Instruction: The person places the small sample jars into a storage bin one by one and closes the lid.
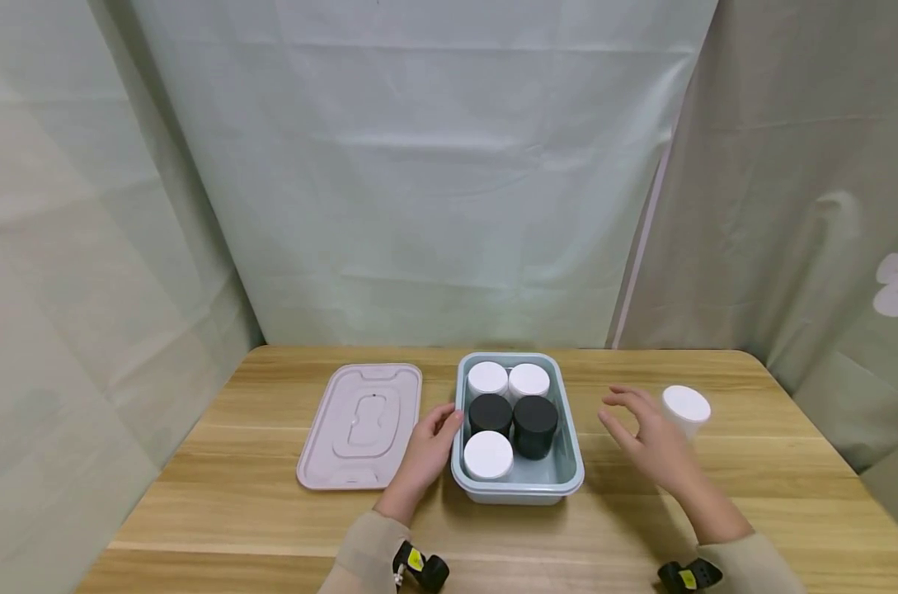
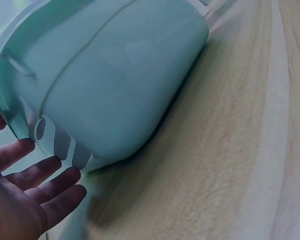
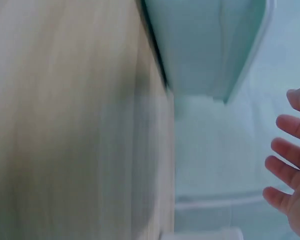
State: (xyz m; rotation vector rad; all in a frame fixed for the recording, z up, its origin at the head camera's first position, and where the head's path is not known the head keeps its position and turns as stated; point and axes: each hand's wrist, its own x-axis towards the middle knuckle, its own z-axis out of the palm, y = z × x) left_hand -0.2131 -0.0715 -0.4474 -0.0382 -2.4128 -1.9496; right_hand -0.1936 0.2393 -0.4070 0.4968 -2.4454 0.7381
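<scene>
A light blue-green plastic bin (image 1: 519,493) holds white-lidded jars (image 1: 488,455) and black-lidded jars (image 1: 535,419). At its left side, my left hand (image 1: 428,445) rests fingertips against the outer wall, with the thumb near the rim. The left wrist view shows these fingers (image 2: 65,202) spread and only slightly bent by the bin wall (image 2: 125,75). To the right of the bin, my right hand (image 1: 652,441) is raised above the table, fingers apart and holding nothing. Just beyond it stands a white jar (image 1: 686,406), partly hidden by that hand.
A flat pale pinkish-grey lid (image 1: 363,429) lies on the wooden table (image 1: 241,495), left of the bin. Light curtains (image 1: 434,181) hang behind the table and along both sides.
</scene>
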